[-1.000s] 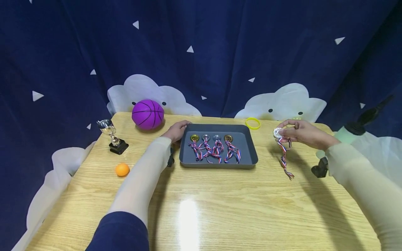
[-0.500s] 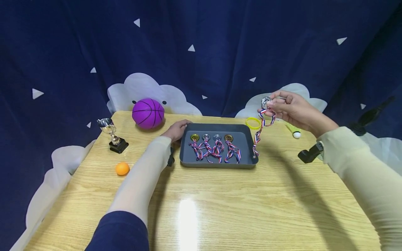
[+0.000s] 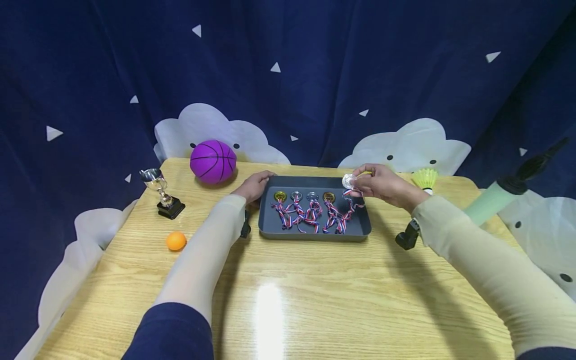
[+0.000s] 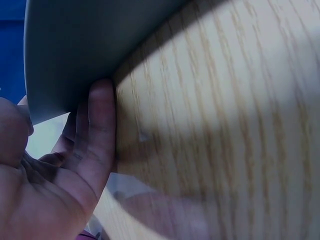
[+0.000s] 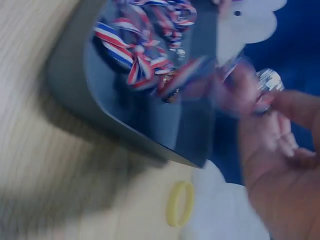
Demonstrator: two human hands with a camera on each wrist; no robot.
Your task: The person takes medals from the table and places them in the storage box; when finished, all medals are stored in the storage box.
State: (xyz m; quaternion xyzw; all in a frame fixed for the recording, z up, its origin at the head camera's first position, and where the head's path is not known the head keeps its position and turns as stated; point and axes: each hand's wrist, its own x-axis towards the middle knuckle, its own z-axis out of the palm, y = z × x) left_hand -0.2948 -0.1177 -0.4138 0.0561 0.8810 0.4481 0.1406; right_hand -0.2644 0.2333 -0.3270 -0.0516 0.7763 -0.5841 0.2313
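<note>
My left hand (image 3: 253,187) grips the left end of a dark grey tray (image 3: 310,237). In the left wrist view its fingers (image 4: 102,115) lie against the outside of the tray wall. Above the tray's back right corner, my right hand (image 3: 382,185) pinches a silver medal (image 3: 348,181) between thumb and fingers. The medal's striped ribbon hangs down into the tray, blurred in the right wrist view. Lined up inside are a gold medal (image 3: 280,196), two silver medals (image 3: 296,196) and a bronze-coloured medal (image 3: 329,197), their red, white and blue ribbons trailing toward the front.
A purple basketball (image 3: 213,161), a trophy cup (image 3: 165,196) and an orange ball (image 3: 176,241) sit on the left. Beyond my right wrist lie a yellow shuttlecock (image 3: 425,178) and a pale green, black-tipped object (image 3: 492,202). A yellow wristband (image 5: 172,206) lies beside the tray.
My right hand has carried the silver medal leftward, rising and then lowering, from the table's right side to over the tray. The left hand and the tray stay put.
</note>
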